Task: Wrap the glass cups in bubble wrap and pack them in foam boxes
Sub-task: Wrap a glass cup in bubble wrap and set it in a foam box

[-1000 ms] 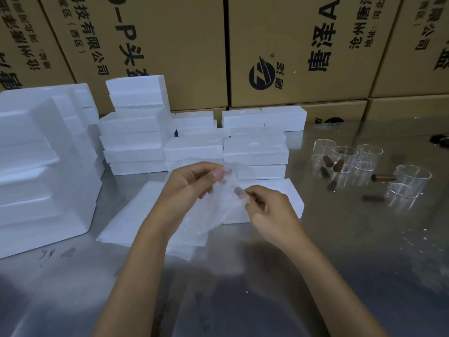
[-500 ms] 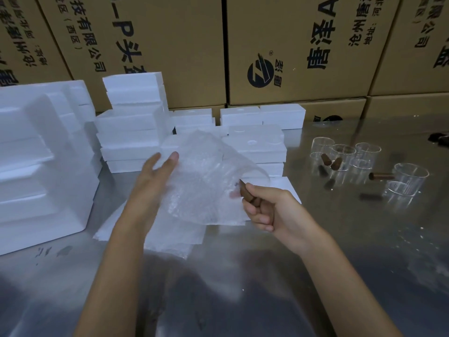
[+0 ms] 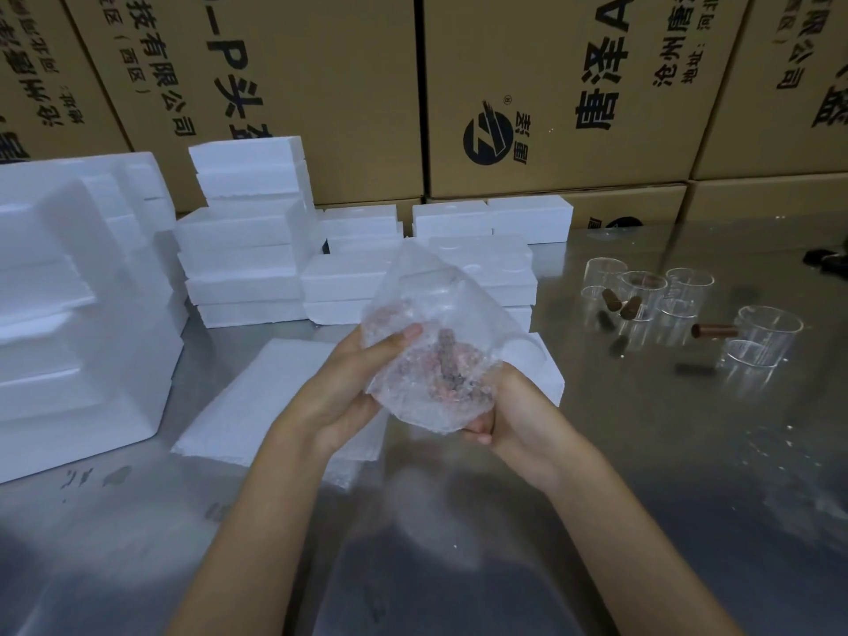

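A sheet of bubble wrap (image 3: 431,323) stands up between both hands above the steel table, folded round a glass cup whose brown handle shows dimly through the film. My left hand (image 3: 348,387) grips the wrap from the left, thumb on its front. My right hand (image 3: 509,415) cups the bundle from below and the right, fingers curled under it. Several bare glass cups with brown handles (image 3: 651,296) stand at the right, and one larger cup (image 3: 761,337) sits apart. White foam boxes (image 3: 257,250) are stacked behind the hands.
A flat pile of bubble-wrap sheets (image 3: 270,401) lies on the table under my left hand. A big foam block (image 3: 69,305) fills the left side. Cardboard cartons (image 3: 550,94) wall off the back. The shiny table (image 3: 688,498) stretches to the right and front.
The sheet was spread open with my left palm flat behind it and my right hand holding the cup's handle. Now both hands have closed the wrap round the cup.
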A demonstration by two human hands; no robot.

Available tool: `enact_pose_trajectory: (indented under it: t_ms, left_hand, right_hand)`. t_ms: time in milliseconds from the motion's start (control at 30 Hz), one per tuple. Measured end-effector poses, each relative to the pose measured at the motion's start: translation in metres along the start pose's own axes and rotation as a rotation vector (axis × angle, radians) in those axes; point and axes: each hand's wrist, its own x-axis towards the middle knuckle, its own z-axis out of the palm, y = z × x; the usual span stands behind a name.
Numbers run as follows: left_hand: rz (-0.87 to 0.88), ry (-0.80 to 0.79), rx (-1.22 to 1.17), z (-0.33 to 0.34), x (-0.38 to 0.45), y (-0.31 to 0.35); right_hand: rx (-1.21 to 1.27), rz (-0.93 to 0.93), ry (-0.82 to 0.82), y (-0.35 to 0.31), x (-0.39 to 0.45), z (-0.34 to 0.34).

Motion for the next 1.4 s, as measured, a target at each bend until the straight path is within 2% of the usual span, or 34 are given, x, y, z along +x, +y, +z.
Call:
enact_pose_trajectory:
  t_ms: [133, 300, 433, 567, 633, 733, 767, 867, 900, 933, 967, 1100, 1167, 1300, 1400]
  left_hand:
    - [0.006, 0.017, 0.04, 0.011, 0.002, -0.007]
    - [-0.016, 0.02, -0.027, 0.023, 0.003, -0.014]
    - [-0.005, 0.1, -0.083, 0.027, 0.002, -0.013]
    - [0.087, 0.167, -0.225, 0.017, 0.005, -0.005]
    - [0.129, 0.184, -0.282, 0.008, 0.005, -0.001]
    - [0.177, 0.203, -0.34, -0.002, 0.004, 0.004]
    - [0.186, 0.203, -0.349, -0.003, 0.003, 0.005]
    - [0.209, 0.22, -0.336, 0.0, 0.003, 0.004]
    - [0.207, 0.227, -0.318, 0.003, 0.004, 0.003]
    - [0.2, 0.233, -0.292, 0.006, 0.004, 0.001]
    - [0.192, 0.242, -0.262, 0.009, 0.004, -0.001]
    - [0.175, 0.155, -0.144, 0.016, 0.005, -0.007]
    - [0.152, 0.121, -0.125, 0.019, 0.006, -0.008]
    - [0.023, 0.06, -0.04, 0.02, 0.005, -0.011]
    - [-0.049, -0.008, 0.194, 0.016, 0.002, -0.012]
  right_hand:
    - [-0.047, 0.002, 0.022, 0.007, 0.0, 0.003]
    - [-0.16, 0.1, 0.065, 0.016, 0.0, 0.007]
    - [-0.225, 0.142, 0.107, 0.012, 0.005, 0.01]
    - [-0.179, 0.038, 0.138, -0.001, 0.009, 0.001]
    - [-0.064, -0.017, 0.216, -0.004, 0.011, -0.01]
    - [0.043, -0.093, 0.418, -0.004, 0.011, -0.019]
    - [0.022, -0.059, 0.392, -0.003, 0.01, -0.02]
    - [-0.138, 0.135, -0.007, 0.004, 0.003, -0.01]
    - [-0.188, 0.17, -0.111, 0.008, 0.002, -0.004]
    - [-0.209, 0.177, -0.147, 0.011, 0.002, 0.002]
    - [-0.206, 0.158, -0.115, 0.012, 0.004, 0.007]
    - [-0.068, -0.047, 0.28, 0.005, 0.011, -0.004]
    - [-0.022, -0.131, 0.415, 0.0, 0.012, -0.016]
    - [0.146, -0.166, 0.534, -0.005, 0.013, -0.027]
    - [0.196, -0.165, 0.65, -0.008, 0.014, -0.031]
